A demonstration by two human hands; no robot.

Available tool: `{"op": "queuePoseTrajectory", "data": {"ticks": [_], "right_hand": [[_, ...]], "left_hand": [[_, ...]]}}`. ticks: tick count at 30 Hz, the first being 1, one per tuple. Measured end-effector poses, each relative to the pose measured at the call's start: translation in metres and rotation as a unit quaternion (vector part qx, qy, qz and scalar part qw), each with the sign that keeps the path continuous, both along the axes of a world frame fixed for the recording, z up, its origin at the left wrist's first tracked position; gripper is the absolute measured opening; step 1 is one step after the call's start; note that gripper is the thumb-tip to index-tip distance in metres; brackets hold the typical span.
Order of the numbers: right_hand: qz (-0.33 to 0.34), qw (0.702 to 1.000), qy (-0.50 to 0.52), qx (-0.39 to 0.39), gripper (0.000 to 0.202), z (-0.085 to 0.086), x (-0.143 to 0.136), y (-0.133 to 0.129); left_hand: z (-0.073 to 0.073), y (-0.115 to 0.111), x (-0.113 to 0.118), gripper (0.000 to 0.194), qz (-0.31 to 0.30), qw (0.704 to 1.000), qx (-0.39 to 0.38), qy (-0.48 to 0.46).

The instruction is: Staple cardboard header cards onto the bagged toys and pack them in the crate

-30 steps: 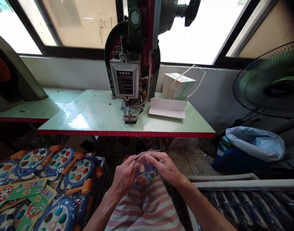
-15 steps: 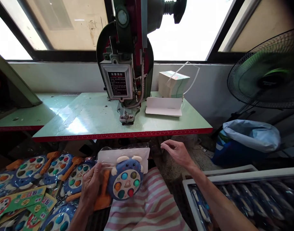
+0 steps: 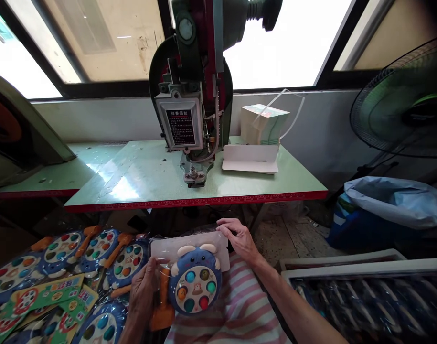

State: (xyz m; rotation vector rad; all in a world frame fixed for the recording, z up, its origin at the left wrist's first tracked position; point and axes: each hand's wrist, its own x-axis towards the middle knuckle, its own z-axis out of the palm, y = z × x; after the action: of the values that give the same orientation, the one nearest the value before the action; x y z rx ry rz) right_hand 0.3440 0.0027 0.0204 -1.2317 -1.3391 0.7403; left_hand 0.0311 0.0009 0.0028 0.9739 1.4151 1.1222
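Far left: heap of bagged toy game boards, blue with coloured wells and orange mallets, printed header cards lying across them; lower ones cut off by the frame edge.

Left hand has a closed grip on the left side of the bagged blue toy, thumb on top, over its orange mallet. Toy sits in the lap on a striped garment, face up, bag flap pointing away from the person.

Right hand rests at the flap's right corner, fingers curled down on the plastic; grip loosely closed on that edge. How firmly it pinches, cannot tell.

Beyond, a green counter with red edge carries a riveting press; its top is cut off, plate text too small to read. Just right of it, a folded white card tray and a stack of cards.

Right: fan partly out of frame, blue bag on the floor, tray of dark wrapped items, contents indistinct.
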Motion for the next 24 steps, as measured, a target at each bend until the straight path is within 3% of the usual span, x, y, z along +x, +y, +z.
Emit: {"op": "queuePoseTrajectory", "data": {"ticks": [3,6,9,13,17,24], "right_hand": [[-0.068,0.996,-0.028,0.043,0.027,0.003,-0.023,-0.004],[-0.104,0.994,-0.010,0.022,0.033,0.001,-0.046,0.000],[-0.148,0.989,-0.006,-0.008,0.038,-0.005,-0.062,0.010],[-0.216,0.974,-0.069,0.013,0.043,-0.014,-0.068,0.022],[-0.231,0.968,-0.092,0.017,0.044,-0.015,-0.069,0.026],[-0.215,0.973,-0.088,0.003,0.042,-0.008,-0.070,0.024]], "left_hand": [[0.005,0.006,-0.008,0.054,-0.034,0.995,0.062,0.066],[0.017,0.017,-0.009,0.051,-0.018,0.986,0.112,0.123],[0.022,0.026,-0.006,0.052,0.022,0.986,0.114,0.118],[0.017,0.025,-0.005,0.054,0.072,0.989,0.085,0.096],[0.017,0.021,-0.004,0.057,0.106,0.987,0.072,0.093],[0.029,0.015,-0.001,0.058,0.117,0.984,0.082,0.101]]}}
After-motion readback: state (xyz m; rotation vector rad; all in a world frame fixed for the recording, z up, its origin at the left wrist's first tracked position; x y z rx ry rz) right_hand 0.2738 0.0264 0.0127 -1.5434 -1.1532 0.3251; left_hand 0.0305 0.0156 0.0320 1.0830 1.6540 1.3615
